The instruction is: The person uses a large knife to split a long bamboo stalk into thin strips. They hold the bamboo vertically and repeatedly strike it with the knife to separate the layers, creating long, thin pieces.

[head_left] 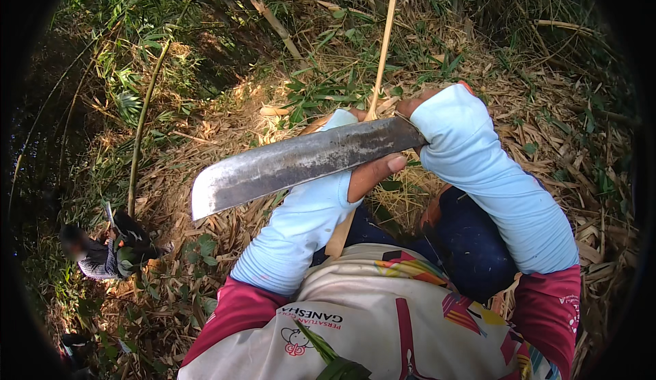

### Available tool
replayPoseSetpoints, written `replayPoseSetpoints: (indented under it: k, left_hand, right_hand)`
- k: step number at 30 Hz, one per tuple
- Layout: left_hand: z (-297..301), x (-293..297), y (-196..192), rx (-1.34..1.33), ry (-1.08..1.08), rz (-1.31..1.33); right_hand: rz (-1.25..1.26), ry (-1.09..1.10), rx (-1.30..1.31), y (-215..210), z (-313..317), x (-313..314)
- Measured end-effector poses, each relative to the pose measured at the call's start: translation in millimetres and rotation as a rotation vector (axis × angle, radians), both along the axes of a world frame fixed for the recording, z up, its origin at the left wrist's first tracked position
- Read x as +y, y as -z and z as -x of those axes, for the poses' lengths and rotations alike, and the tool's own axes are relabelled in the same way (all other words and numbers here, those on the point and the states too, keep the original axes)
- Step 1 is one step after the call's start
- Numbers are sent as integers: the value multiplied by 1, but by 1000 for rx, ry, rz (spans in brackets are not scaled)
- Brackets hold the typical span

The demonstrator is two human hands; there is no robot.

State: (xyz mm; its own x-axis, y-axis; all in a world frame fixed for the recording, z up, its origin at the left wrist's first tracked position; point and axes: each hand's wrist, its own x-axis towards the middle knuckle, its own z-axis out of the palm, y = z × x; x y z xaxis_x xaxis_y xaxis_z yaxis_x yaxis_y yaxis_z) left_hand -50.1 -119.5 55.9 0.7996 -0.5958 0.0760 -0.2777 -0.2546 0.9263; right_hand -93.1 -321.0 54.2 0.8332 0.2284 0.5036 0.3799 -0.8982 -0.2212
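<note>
A machete (301, 159) with a broad, worn grey blade lies across the middle, its blunt bright tip toward the left. My right hand (414, 103) is closed at the blade's right end; the sleeve hides the handle and most of the fingers. Behind the blade, my left hand (372, 177) is closed round a long, thin bamboo strip (384, 45), with the thumb showing below the blade and a bit of finger above it. From the far side, the strip runs down past the blade, and its wide lower end (337, 241) shows by my lap.
Dry leaves and bamboo shavings (526, 131) litter the ground. A cut bamboo stump (279, 28) leans at the back, and a thin bamboo stem (147, 124) rises on the left. Another person (99, 260) is low among plants at far left. My dark-trousered knee (471, 243) is bent below my right forearm.
</note>
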Motion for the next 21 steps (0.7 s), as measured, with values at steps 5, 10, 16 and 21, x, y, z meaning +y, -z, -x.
replayPoseSetpoints:
  k: [5, 10, 16, 21]
  left_hand:
    - [3, -2, 1, -63, 21, 11]
    - [5, -2, 9, -103, -42, -5]
    - [7, -6, 4, -16, -78, 15]
    - [7, -3, 8, 16, -74, -13]
  right_hand:
    - [0, 8, -67, 3, 0, -1]
    - [83, 80, -125, 2, 3, -1]
    - [129, 162, -238, 6, 2, 2]
    - [87, 95, -7, 6, 2, 5]
